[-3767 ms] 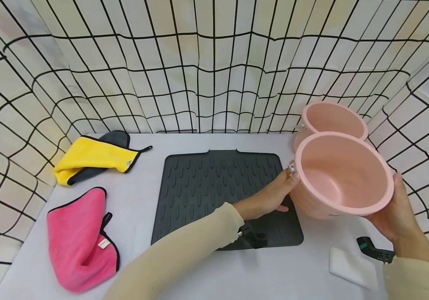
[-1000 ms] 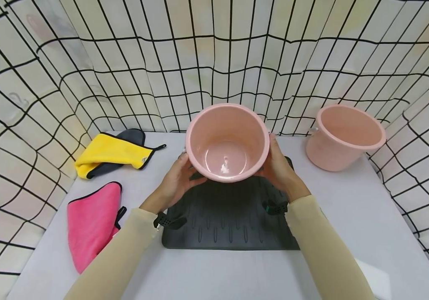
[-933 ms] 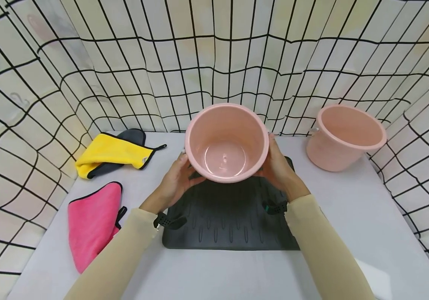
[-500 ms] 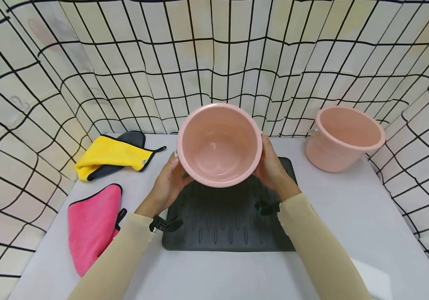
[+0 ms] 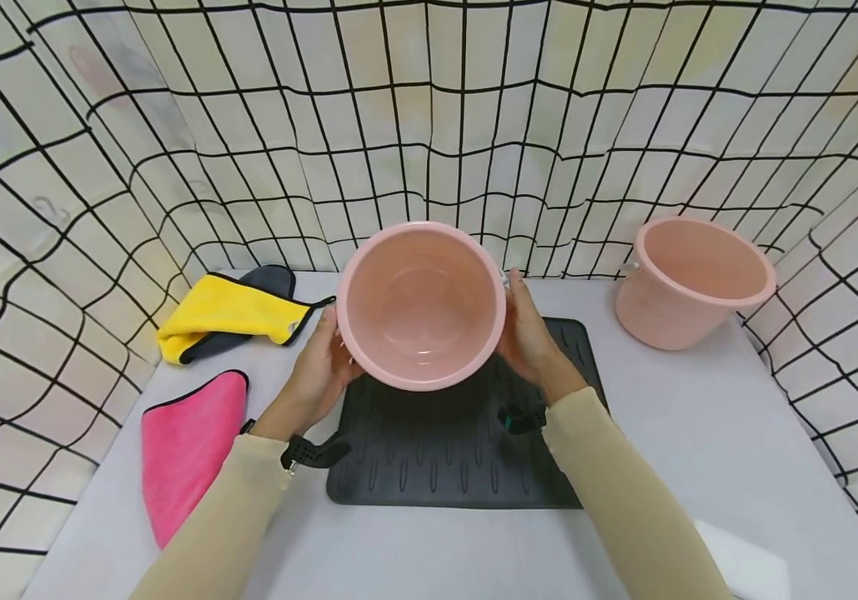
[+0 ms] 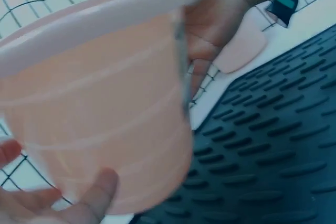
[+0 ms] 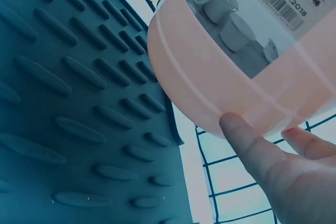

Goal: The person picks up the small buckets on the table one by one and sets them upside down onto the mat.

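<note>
A pink plastic bucket is held in the air over the back of a dark ribbed mat, its mouth tilted toward me. My left hand grips its left side, and my right hand grips the opposite side. Thumb and fingers spread against the lower wall of the bucket in the left wrist view, where a fingertip touches it. A printed paper label covers part of the wall in the right wrist view. Parts of both hands are hidden behind the bucket.
Another pink bucket stands at the back right. On the left lie a yellow cloth with a grey side and a pink cloth. A white flat object sits front right. Black wire grid encloses the back and sides.
Both hands took the front bucket from the right side to above the mat. In the last second it shifted left and slightly lower in view. The other bucket stayed behind.
</note>
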A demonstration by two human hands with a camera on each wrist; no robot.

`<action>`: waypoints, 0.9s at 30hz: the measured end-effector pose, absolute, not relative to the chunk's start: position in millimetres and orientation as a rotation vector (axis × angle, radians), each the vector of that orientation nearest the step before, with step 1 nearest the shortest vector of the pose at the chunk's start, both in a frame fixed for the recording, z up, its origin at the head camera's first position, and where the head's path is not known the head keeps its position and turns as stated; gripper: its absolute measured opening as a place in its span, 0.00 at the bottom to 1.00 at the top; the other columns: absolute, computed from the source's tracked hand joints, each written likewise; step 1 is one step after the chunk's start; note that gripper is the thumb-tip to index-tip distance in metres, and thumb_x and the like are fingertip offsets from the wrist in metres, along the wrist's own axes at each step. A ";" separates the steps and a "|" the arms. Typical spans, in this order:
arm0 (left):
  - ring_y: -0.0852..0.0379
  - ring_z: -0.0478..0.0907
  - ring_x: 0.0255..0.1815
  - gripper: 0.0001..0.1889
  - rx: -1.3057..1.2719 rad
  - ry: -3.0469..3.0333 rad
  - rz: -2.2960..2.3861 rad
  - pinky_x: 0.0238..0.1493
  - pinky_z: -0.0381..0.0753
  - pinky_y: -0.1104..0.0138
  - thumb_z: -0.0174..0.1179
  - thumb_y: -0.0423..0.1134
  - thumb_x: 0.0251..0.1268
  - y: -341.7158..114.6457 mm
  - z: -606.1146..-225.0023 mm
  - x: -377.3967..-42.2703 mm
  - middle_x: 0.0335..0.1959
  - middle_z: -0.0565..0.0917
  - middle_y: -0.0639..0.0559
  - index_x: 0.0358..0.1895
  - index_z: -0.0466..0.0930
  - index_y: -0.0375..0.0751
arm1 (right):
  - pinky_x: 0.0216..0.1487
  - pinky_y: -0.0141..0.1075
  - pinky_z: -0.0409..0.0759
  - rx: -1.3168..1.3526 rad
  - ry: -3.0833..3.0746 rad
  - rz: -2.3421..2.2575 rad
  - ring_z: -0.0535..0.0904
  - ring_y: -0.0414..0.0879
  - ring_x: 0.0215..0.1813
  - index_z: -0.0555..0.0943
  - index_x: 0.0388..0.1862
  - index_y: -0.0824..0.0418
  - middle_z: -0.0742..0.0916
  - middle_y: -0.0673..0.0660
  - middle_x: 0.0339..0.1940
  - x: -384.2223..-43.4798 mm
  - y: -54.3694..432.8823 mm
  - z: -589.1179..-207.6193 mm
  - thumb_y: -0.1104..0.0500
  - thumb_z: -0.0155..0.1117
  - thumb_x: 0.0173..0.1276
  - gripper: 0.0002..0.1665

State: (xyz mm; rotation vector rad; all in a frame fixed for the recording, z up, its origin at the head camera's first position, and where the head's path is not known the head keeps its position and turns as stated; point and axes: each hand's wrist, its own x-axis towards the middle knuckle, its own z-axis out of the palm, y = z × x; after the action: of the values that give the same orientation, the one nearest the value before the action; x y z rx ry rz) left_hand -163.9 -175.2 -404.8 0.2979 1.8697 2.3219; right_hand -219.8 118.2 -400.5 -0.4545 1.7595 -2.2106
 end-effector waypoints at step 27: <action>0.48 0.54 0.79 0.33 0.273 1.995 2.178 0.64 0.77 0.69 0.45 0.51 0.86 -208.7 -398.6 -168.6 0.84 0.51 0.51 0.85 0.48 0.51 | 0.46 0.53 0.85 -0.499 1.733 -1.927 0.78 0.63 0.56 0.61 0.79 0.61 0.71 0.75 0.69 -219.2 107.3 -389.2 0.23 0.31 0.77 0.52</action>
State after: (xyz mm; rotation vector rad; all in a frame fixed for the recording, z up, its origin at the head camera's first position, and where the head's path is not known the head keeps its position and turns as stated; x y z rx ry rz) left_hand -168.6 -208.7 -398.6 0.2728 1.9954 2.1782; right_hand -219.2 107.3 -389.2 -0.4988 1.7329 -1.9271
